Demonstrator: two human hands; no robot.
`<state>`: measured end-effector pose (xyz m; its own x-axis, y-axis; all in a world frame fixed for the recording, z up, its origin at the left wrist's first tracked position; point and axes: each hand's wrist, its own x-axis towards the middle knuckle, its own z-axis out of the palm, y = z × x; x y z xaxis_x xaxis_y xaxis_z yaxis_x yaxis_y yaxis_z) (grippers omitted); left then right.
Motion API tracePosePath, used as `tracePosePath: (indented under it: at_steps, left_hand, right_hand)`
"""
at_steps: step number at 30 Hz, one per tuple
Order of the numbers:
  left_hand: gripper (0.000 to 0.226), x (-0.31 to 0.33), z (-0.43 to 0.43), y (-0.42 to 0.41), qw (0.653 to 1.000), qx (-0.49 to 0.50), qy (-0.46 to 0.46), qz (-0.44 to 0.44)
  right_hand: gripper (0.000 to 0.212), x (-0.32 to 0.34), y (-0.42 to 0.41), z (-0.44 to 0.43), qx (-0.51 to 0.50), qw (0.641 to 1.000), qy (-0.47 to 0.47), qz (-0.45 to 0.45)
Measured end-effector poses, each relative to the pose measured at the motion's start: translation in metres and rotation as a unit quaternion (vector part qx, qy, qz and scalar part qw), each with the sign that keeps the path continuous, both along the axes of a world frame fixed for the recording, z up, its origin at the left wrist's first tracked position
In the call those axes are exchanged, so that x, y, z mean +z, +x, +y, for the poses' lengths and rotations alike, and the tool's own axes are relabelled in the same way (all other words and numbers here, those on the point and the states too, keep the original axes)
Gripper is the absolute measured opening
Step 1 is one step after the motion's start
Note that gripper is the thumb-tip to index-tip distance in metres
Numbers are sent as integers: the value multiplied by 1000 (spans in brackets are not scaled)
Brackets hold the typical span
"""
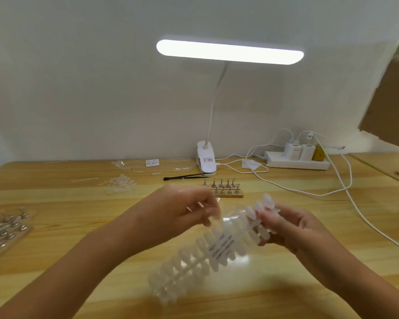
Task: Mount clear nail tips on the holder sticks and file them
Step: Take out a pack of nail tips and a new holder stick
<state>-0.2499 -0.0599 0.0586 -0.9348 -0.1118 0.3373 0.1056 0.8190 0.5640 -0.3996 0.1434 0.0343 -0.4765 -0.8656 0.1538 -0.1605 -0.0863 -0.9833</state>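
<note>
Nearest the camera, a long strip of clear nail tips [207, 252] hangs in the air above the wooden table [67, 203], slanting from low on the left up to the right, most of it inside a clear bag [234, 211]. At the strip's upper end, the right hand [295, 229] has its fingers and thumb wrapped round the bare tips that stick out of the bag. Just left of that end, the left hand [189, 208] is blurred; its fingers are curled at the bag's open edge and seem to pinch the plastic there. Far left of the strip, a flat board [5, 226] carries many small metal holders lying loose. Just beyond the strip stands a wooden base of holder sticks [228, 195], upright in two rows. Beyond the strip to the left, a small heap of loose clear tips [121, 184] lies on the table, and a thin black tool [184, 176] lies behind the base. Farther behind the strip, a white clip lamp [206, 161] is lit, with a white power strip [297, 162] at its right, by the wall.
</note>
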Motion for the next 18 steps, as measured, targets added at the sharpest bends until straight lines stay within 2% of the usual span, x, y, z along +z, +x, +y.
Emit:
tracePosePath:
  at_steps: [2,3,5,7,8,11,14,16,18]
  left_hand:
    - [12,2,-10,3,999,49,-22,10]
    - [15,3,-15,5,997,76,0,17]
    - [26,7,-20,8,989,98,111,6]
    - [51,11,-19,9,974,80,203,-64]
    - [57,12,-16,9,974,67,190,-102]
    - [44,12,-16,9,978,32,95,-185]
    - [35,17,-29,14,953,9,145,-266]
    - [27,26,-40,24,936,-4,187,-298]
    - [20,34,-58,39,926,-17,180,-332]
  right_hand:
    - [26,4,-7,2,-49,994,-46,-88]
    - [24,6,-12,3,-75,988,-64,-123]
    - [31,5,-21,5,-112,980,-67,-148]
    - [33,4,-22,6,-127,978,-54,-157]
    - [29,3,-22,5,-129,977,-48,-161]
    - [27,3,-20,4,-129,976,-37,-171]
    - [34,4,-27,7,-87,982,-20,-168]
    - [29,9,-22,6,-48,984,-12,-174]
    - [22,10,-27,5,-69,979,-21,-188]
